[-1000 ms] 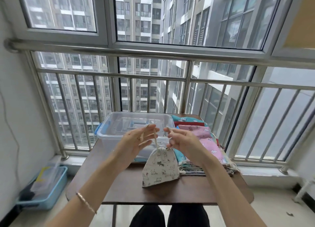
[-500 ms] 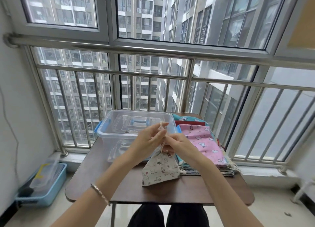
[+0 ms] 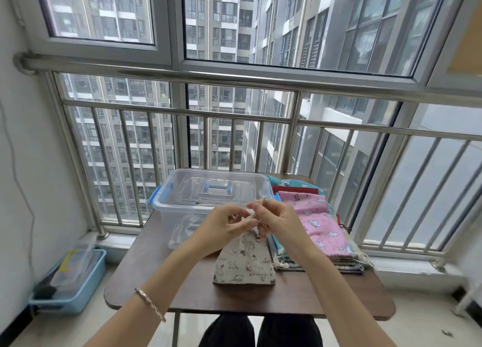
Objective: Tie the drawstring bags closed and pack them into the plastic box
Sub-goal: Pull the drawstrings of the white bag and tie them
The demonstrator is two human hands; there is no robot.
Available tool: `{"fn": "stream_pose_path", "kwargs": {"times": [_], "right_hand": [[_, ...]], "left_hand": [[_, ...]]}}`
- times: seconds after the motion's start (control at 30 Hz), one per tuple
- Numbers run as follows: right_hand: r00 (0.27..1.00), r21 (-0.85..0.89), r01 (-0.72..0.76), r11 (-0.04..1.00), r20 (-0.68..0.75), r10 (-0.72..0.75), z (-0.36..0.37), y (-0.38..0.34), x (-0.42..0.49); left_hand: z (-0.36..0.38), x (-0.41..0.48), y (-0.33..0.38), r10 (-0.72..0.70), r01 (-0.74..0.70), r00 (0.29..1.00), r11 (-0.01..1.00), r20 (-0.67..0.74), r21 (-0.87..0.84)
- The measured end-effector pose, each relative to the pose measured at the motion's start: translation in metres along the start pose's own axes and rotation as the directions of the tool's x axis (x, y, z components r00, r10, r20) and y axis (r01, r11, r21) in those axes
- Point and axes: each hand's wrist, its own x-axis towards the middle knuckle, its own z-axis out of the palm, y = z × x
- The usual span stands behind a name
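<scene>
A cream drawstring bag (image 3: 245,263) printed with small cats stands on the brown table (image 3: 300,297), its neck gathered tight. My left hand (image 3: 224,225) and my right hand (image 3: 277,220) meet just above the neck, each pinching the beige drawstring (image 3: 257,211), whose ends stick up by my right fingers. Behind my hands sits the clear plastic box (image 3: 206,198) with blue latches, open at the top. A stack of flat drawstring bags (image 3: 319,224), pink on top, lies to the right of the box.
The table stands against a steel railing (image 3: 234,117) and a window. A blue bin (image 3: 75,281) with clutter sits on the floor at the left. My knees (image 3: 260,331) show under the table's front edge.
My hands, apart a second ago with the cord stretched between them, have come together over the bag's neck, and the cord is now looped between my fingers. The bag has stayed in place.
</scene>
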Motion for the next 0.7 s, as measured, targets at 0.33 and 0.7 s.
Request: {"fn": "stream_pose_path", "kwargs": {"times": [0.33, 0.7], "right_hand": [[0.999, -0.042, 0.012, 0.999, -0.036, -0.014, -0.005, -0.001, 0.002], [1.0, -0.099, 0.009, 0.995, -0.025, -0.012, -0.004, -0.007, 0.007]], "left_hand": [[-0.02, 0.0, 0.003, -0.102, 0.104, 0.994, 0.994, 0.037, -0.035], [-0.009, 0.006, 0.004, -0.106, 0.108, 0.993, 0.993, 0.045, -0.048]]}}
